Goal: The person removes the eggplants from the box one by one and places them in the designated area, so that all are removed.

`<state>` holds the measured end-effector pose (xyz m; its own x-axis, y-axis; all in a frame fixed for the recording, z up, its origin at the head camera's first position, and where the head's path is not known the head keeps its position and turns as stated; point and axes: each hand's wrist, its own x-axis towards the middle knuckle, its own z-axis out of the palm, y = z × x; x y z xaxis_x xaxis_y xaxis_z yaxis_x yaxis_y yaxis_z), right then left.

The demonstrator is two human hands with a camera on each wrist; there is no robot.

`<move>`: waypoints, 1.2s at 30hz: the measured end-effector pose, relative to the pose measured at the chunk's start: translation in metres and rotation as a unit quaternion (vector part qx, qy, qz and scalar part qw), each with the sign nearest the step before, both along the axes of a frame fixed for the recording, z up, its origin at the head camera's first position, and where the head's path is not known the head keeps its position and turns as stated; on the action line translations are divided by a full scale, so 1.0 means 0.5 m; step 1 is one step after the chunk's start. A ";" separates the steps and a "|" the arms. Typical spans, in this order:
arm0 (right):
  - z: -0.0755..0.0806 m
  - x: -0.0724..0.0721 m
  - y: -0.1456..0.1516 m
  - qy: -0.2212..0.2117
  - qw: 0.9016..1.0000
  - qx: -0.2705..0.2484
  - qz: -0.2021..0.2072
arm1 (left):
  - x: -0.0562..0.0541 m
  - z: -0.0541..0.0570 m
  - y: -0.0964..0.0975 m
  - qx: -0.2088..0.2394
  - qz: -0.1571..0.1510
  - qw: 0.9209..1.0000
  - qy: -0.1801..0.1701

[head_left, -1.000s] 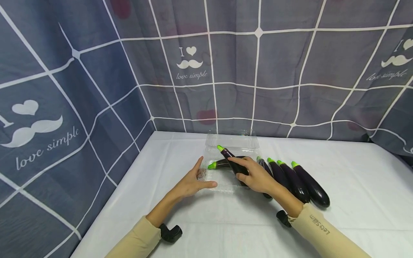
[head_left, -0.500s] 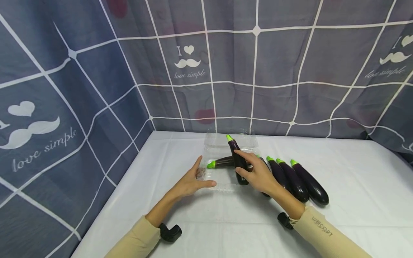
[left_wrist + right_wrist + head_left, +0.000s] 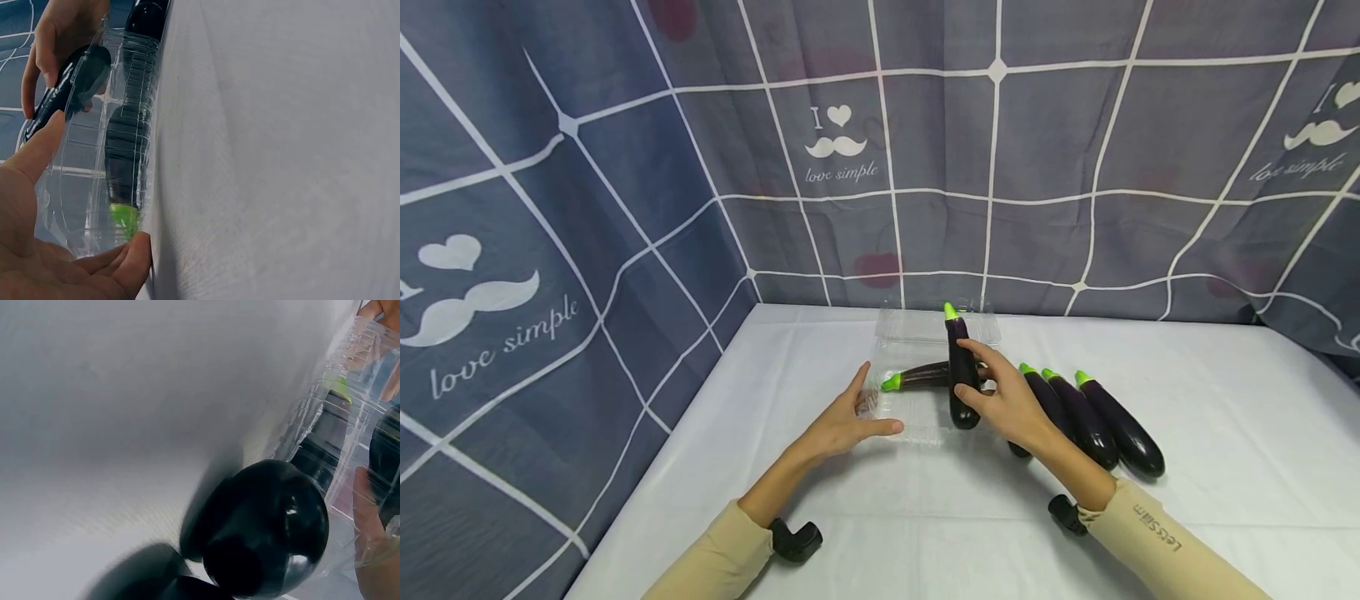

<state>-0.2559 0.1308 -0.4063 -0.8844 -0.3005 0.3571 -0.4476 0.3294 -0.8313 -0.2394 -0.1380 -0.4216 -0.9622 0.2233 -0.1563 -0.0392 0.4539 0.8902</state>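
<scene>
In the head view my right hand [image 3: 1006, 400] grips a dark purple eggplant [image 3: 962, 375] by its side, thumb on the near side, green stem pointing away. It hangs over a clear plastic clamshell box [image 3: 917, 417] with its lid folded back. A second eggplant [image 3: 917, 378] lies crosswise inside, stem to the left, partly hidden by the held one. My left hand [image 3: 844, 425] rests against the box's left end, thumb [image 3: 47, 147] and fingers spread and fairly straight around the corner.
Several eggplants [image 3: 1123, 429] lie side by side on the white-covered table [image 3: 925, 542] right of the box; one is mostly hidden under my right hand. A grey checked curtain [image 3: 940, 150] stands behind the box and along the left side.
My right hand has turned the held eggplant from slanting left to nearly straight ahead, shifting it slightly right over the box. My left hand has stayed at the box's end.
</scene>
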 end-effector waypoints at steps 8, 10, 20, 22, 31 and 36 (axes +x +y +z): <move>0.012 0.018 0.012 -0.010 1.000 0.001 -0.028 | 0.003 0.002 -0.002 -0.005 -0.005 1.000 0.003; 0.015 0.027 0.019 -0.019 0.999 -0.006 -0.035 | 0.004 0.001 -0.001 -0.008 -0.009 1.000 0.004; 0.035 0.064 0.056 -0.014 0.999 -0.008 -0.043 | 0.005 0.002 -0.002 -0.009 -0.010 1.000 0.010; 0.038 0.069 0.066 -0.013 0.999 0.005 -0.048 | 0.005 0.002 -0.003 -0.011 -0.007 1.000 0.010; 0.046 0.094 0.124 0.001 0.995 0.054 -0.082 | 0.002 0.002 -0.002 -0.017 -0.008 1.000 0.015; 0.043 0.108 0.155 -0.007 0.995 0.056 -0.083 | 0.003 0.001 -0.002 -0.018 -0.008 1.000 0.014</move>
